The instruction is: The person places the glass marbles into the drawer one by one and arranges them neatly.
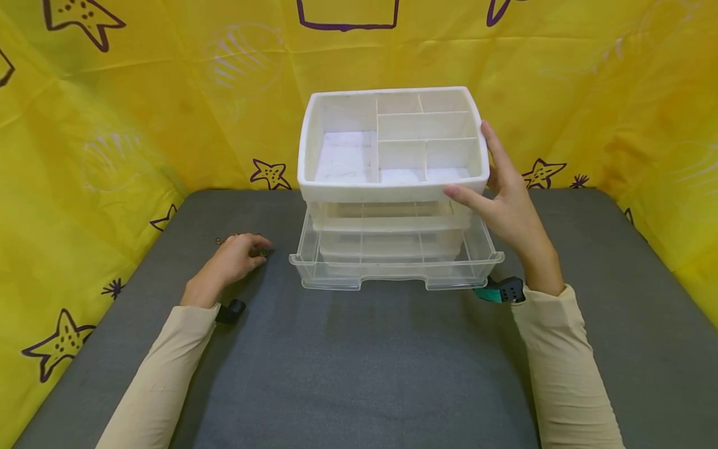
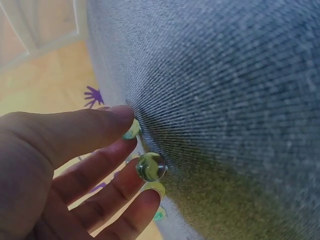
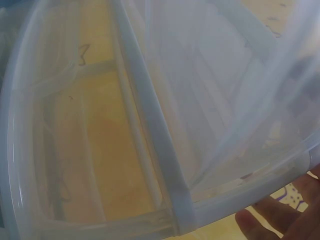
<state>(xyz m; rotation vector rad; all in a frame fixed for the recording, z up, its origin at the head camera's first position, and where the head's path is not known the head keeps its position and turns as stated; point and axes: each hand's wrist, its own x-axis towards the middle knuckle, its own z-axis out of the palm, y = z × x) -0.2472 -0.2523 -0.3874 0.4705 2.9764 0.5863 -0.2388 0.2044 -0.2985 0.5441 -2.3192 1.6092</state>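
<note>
A white plastic organizer (image 1: 387, 187) with a divided top tray stands at the back middle of the grey mat (image 1: 359, 362). Its clear bottom drawer (image 1: 392, 275) is pulled out toward me. My right hand (image 1: 505, 202) grips the organizer's right front corner, thumb on the front rim and fingers along the side. Up close, the clear drawer walls (image 3: 150, 130) fill the right wrist view, with fingertips (image 3: 260, 220) at the lower right. My left hand (image 1: 238, 255) rests on the mat to the left. Its fingers (image 2: 100, 175) touch small glass marbles (image 2: 151, 166), seen also as marbles (image 1: 262, 251) from the head.
Yellow cloth (image 1: 112, 125) with purple star prints surrounds the mat on the back and both sides. More marbles (image 2: 156, 188) lie close by the left fingertips. Bare mat stretches in front of the drawer.
</note>
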